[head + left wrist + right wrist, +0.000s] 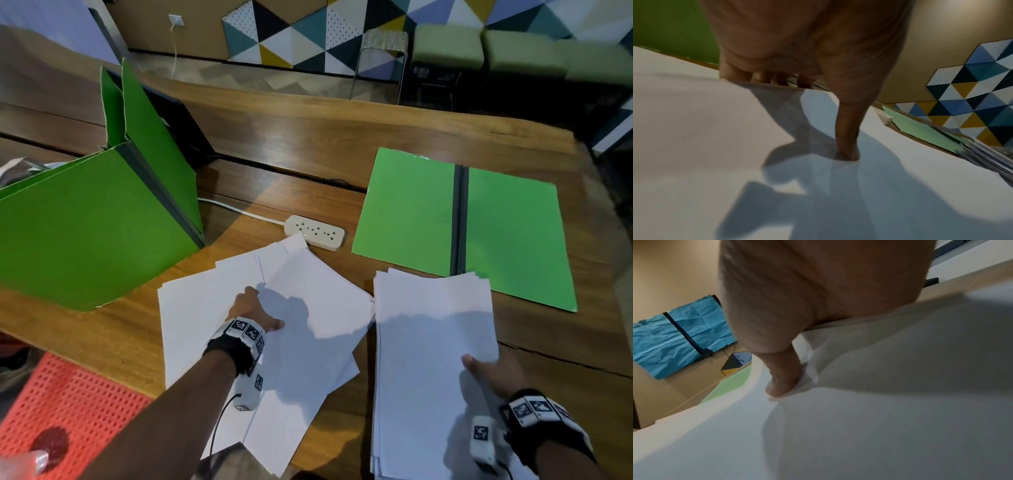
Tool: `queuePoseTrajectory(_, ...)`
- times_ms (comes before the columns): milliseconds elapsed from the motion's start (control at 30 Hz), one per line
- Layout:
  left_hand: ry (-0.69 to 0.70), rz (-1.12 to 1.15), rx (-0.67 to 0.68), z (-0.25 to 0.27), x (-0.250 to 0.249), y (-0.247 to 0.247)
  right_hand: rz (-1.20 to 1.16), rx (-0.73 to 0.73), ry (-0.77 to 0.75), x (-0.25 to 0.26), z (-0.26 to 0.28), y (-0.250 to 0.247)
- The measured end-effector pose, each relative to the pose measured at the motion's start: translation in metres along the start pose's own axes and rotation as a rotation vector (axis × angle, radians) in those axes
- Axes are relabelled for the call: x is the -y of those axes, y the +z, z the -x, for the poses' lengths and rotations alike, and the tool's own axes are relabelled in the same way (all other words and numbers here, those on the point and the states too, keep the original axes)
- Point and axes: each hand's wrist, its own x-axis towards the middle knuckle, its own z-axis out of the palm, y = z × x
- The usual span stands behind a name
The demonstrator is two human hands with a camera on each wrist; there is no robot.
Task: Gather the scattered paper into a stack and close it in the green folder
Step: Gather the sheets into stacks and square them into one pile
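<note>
Fingers (760,78) grip loose paper (212,308) on the wooden table (308,144).

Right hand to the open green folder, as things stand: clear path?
Probably yes, but not free to go. The green folder lies open just beyond the paper stack, nothing between them. The right hand has its grip on that stack's near right corner, so it would carry or release it first.
</note>
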Motion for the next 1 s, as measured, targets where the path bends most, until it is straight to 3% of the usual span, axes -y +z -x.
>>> queuePoseTrajectory(167,0.037,0.223,0.011,0.016,0.008,0.001,0.008,-0.012,0.014,-0.001,-0.002,0.000)
queuePoseTrajectory(267,-0.013,0.339,-0.034,0.027,0.026,-0.009,0.011,0.001,0.020,-0.001,-0.003,-0.001)
queuePoseTrajectory(500,-0.285,0.565,-0.167,0.039,0.101,-0.018,0.018,0.031,0.042,-0.001,-0.001,-0.003)
queuePoseTrajectory(667,-0.496,0.410,-0.272,0.035,0.130,0.002,0.076,0.025,-0.005,-0.001,-0.002,-0.004)
queuePoseTrajectory(1000,-0.621,0.371,-0.133,0.029,0.107,0.010,0.090,0.025,0.018,0.000,-0.001,-0.003)
